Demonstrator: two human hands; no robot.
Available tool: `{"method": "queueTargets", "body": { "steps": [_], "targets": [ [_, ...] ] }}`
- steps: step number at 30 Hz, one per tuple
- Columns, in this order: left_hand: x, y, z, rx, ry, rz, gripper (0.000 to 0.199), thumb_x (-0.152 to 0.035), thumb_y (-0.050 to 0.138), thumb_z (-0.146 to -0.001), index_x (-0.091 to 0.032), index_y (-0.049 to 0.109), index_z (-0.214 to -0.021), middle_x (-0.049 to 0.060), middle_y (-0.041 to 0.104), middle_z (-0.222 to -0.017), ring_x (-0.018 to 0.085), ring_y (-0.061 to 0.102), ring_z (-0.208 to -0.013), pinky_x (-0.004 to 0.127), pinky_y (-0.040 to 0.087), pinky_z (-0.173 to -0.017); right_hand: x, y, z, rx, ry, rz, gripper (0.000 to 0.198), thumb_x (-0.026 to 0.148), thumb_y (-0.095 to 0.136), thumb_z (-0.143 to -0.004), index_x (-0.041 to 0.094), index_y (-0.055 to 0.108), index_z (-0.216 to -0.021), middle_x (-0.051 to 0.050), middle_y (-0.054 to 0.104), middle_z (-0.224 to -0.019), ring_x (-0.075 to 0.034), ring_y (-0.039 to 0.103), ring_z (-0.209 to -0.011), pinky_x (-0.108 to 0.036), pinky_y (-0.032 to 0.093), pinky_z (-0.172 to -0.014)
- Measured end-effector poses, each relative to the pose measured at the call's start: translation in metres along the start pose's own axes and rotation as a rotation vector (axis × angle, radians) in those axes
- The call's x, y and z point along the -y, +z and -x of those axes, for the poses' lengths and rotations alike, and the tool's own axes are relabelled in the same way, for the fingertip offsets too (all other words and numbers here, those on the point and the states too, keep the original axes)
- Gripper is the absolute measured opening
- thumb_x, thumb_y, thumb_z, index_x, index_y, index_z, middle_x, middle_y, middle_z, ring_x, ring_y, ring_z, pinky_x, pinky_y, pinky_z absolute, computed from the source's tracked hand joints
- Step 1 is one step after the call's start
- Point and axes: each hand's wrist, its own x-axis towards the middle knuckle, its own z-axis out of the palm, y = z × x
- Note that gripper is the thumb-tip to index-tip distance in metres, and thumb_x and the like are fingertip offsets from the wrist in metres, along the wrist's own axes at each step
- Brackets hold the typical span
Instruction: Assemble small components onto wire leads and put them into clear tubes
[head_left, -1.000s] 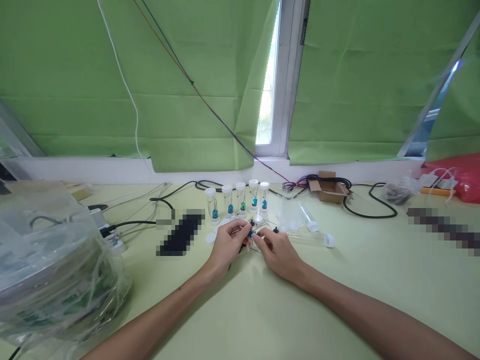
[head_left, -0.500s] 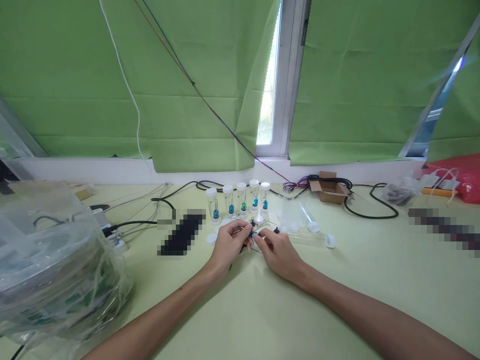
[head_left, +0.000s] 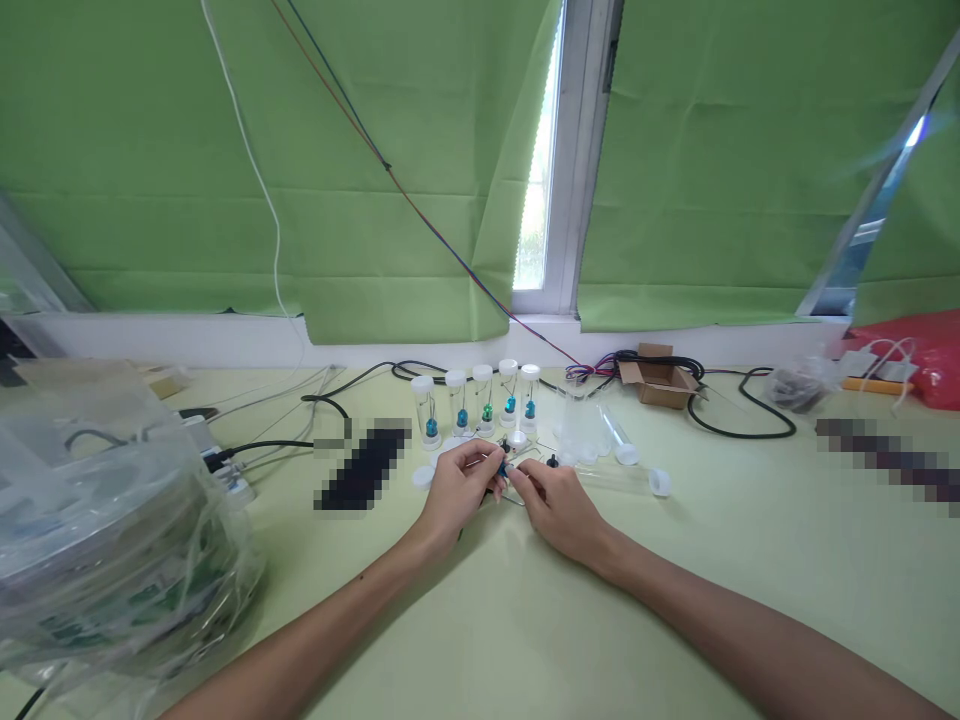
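My left hand pinches a small blue piece between thumb and fingers; its exact kind is too small to make out. From the other side my right hand closes its thumb and index finger against the same piece. Thin wires and small black parts lie around the fingertips, partly hidden by them. Behind the hands stands a row of clear tubes with white caps, each containing a small blue or green piece with thin wires. A round white cap lies left of my left hand.
Empty clear tubes lie to the right of my right hand. An open cardboard box sits at the back among black cables. On the left stands a bulky plastic-wrapped spool. A pixelated dark object lies nearer the middle.
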Motion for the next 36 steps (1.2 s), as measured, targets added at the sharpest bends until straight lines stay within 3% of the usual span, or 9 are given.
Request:
{"method": "queueTargets", "body": {
  "steps": [6,14,36],
  "targets": [
    [0.0006,-0.0007,-0.0012,-0.009,0.018,-0.018,0.024,-0.040,0.069,-0.074,-0.017,0.063,-0.071,-0.002,0.058,-0.061,0.009,0.050,-0.047,0.023,0.040,-0.050,0.0013,-0.0019,0.0013,0.014,0.013,0.009,0.028,0.035,0.048,-0.094,0.020,0.057,-0.072,0.006,0.044,-0.050,-0.010,0.039,-0.046,-0.025,0.030,-0.051],
    [0.0049,-0.0026,-0.0031,-0.003,0.009,-0.024,0.023,-0.039,0.067,-0.076,-0.017,0.063,-0.072,-0.002,0.057,-0.055,0.011,0.051,-0.048,0.023,0.039,-0.052,-0.0010,0.0001,-0.0002,0.018,-0.005,0.001,0.037,0.035,0.041,-0.098,0.020,0.054,-0.068,0.005,0.048,-0.052,-0.011,0.040,-0.047,-0.026,0.028,-0.052],
    [0.0026,-0.0021,-0.0022,-0.010,0.007,-0.017,0.022,-0.037,0.067,-0.077,-0.017,0.062,-0.070,-0.003,0.056,-0.056,0.009,0.049,-0.048,0.023,0.037,-0.051,-0.0009,0.0006,0.0002,0.025,0.021,0.016,0.032,0.037,0.044,-0.097,0.021,0.057,-0.072,0.006,0.047,-0.050,-0.011,0.041,-0.046,-0.025,0.028,-0.051]
  ]
}}
